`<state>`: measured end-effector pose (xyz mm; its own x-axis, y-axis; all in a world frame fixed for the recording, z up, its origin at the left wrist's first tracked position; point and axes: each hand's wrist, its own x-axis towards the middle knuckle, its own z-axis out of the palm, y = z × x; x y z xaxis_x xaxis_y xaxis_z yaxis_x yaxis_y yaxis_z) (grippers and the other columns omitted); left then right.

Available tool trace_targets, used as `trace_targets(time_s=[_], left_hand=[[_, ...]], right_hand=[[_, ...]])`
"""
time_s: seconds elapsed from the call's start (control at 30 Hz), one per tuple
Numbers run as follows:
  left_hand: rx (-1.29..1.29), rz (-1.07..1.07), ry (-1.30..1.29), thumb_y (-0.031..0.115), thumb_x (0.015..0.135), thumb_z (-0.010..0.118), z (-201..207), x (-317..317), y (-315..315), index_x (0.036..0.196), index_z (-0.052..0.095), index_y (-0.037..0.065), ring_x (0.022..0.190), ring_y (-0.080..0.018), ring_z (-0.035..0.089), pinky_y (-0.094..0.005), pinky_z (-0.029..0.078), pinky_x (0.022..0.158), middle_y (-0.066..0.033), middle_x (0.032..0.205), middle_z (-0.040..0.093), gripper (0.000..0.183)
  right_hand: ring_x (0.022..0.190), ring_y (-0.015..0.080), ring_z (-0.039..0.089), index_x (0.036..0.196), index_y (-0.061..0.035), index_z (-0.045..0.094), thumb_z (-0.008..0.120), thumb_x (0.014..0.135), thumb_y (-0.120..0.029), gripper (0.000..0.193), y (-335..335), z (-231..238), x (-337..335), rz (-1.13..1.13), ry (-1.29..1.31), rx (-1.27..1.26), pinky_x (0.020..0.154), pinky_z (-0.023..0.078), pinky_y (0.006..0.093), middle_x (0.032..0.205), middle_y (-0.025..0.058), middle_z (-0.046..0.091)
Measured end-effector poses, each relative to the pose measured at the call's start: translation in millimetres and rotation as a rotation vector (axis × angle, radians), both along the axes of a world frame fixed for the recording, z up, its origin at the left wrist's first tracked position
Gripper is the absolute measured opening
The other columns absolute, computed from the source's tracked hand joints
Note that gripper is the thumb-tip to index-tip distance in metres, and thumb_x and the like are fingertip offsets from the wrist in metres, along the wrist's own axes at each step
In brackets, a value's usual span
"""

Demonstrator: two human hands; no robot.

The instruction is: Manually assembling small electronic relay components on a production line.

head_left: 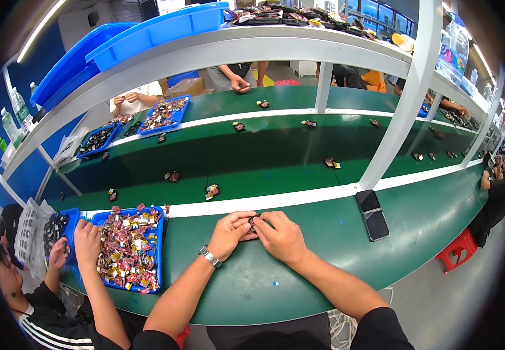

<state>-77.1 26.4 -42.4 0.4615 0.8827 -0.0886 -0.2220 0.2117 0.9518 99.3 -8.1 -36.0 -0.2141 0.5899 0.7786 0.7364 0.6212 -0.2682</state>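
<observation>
My left hand (229,235) and my right hand (280,237) meet above the green worktable, fingertips pinched together. Between them is a small dark part (253,224), mostly covered by the fingers, with a hint of red; its exact kind cannot be made out. A metal-banded wristwatch (210,256) is on my left wrist. To the left of my hands stands a blue tray (160,251) heaped with small red circuit boards (127,248) bearing silver and yellow pieces. A black folding phone (372,214) lies on the table to the right.
Beyond the white rail (299,197), a green conveyor belt (264,175) carries scattered small assemblies (212,191). A grey post (401,99) rises at right, holding up a shelf with blue bins (159,34). At left, a co-worker's hand (87,239) is by the tray. A red stool (459,251) stands at right.
</observation>
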Motion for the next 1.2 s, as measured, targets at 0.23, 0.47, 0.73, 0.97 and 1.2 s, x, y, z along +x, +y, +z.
trace_targets(time_s=[0.23, 0.47, 0.73, 0.97, 1.2], left_hand=[[-0.012, -0.002, -0.002, -0.003, 0.097, 0.048, -2, 0, 0, 0.125, 0.053, -0.004, 0.108, -0.0230, 0.065, -0.0378, 0.057, 0.094, -0.0154, 0.120, 0.064, 0.028], [-0.005, 0.045, 0.005, 0.000, 0.098, 0.049, -6, -2, 2, 0.127, 0.052, -0.003, 0.108, -0.0210, 0.065, -0.0349, 0.058, 0.092, -0.0137, 0.121, 0.064, 0.029], [0.100, 0.445, -0.115, 0.000, 0.098, 0.047, -11, -8, 11, 0.128, 0.050, -0.002, 0.100, -0.0184, 0.066, -0.0299, 0.058, 0.082, -0.0158, 0.120, 0.064, 0.030], [0.408, 0.930, 0.258, 0.005, 0.089, 0.059, -28, -31, 37, 0.105, 0.060, 0.003, 0.073, -0.0122, 0.060, -0.0281, 0.050, 0.064, -0.0065, 0.093, 0.067, 0.016], [0.387, 0.916, 0.265, 0.006, 0.092, 0.060, -31, -34, 39, 0.105, 0.058, 0.002, 0.074, -0.0102, 0.056, -0.0262, 0.049, 0.069, -0.0032, 0.088, 0.061, 0.013]], right_hand=[[0.086, 0.0211, 0.062, 0.090, -0.0054, 0.067, 0.070, 0.074, -0.004, 0.016, 0, -1, -2, -0.039, -0.083, 0.033, 0.066, 0.055, 0.0313, 0.094, 0.0045, 0.062], [0.096, 0.0263, 0.062, 0.100, -0.0028, 0.066, 0.073, 0.076, -0.008, 0.025, 1, 0, -9, 0.028, 0.005, -0.104, 0.075, 0.055, 0.0355, 0.109, 0.0093, 0.061], [0.099, 0.0349, 0.063, 0.100, 0.0003, 0.066, 0.071, 0.074, -0.006, 0.027, 100, 4, -11, -0.037, 0.170, -0.214, 0.087, 0.052, 0.0406, 0.107, 0.0165, 0.064], [0.105, 0.0363, 0.060, 0.110, 0.0000, 0.061, 0.075, 0.078, -0.026, 0.044, 154, -16, 8, -0.515, -0.235, -0.355, 0.085, 0.051, 0.0469, 0.114, 0.0164, 0.060], [0.104, 0.0380, 0.059, 0.108, 0.0029, 0.054, 0.077, 0.076, -0.045, 0.062, 118, 8, -107, -0.433, -0.142, -0.640, 0.084, 0.052, 0.0482, 0.110, 0.0208, 0.058]])
